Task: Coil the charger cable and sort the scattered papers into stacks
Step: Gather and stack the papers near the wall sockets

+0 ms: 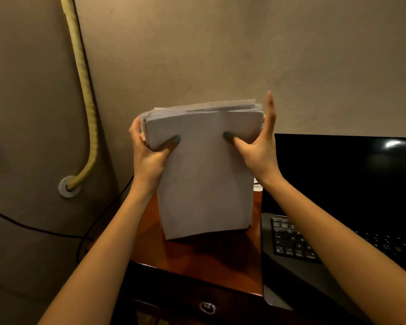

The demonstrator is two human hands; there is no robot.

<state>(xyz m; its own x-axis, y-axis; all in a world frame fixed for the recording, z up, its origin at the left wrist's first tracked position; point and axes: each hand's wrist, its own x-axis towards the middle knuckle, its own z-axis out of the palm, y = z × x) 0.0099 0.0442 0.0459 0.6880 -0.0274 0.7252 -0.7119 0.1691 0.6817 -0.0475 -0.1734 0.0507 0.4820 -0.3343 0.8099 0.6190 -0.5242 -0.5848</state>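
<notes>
A thick stack of white papers [204, 174] stands upright on its lower edge on the wooden desk [197, 261]. My left hand [148, 151] grips the stack's left edge, thumb across the front sheet and fingers behind. My right hand [260, 141] is at the right edge, thumb pressed on the front sheet, fingers straight and pointing up along the side. The top edges of the sheets are uneven. A thin black cable [56, 233] runs along the wall at the left and down behind the desk; I cannot tell if it is the charger cable.
An open black laptop [333, 207] sits on the right of the desk, close to the stack. More white paper [258, 186] shows behind it. A yellowish hose [85, 95] enters a wall fitting [68, 186]. A drawer handle [208, 307] is below the desk's front edge.
</notes>
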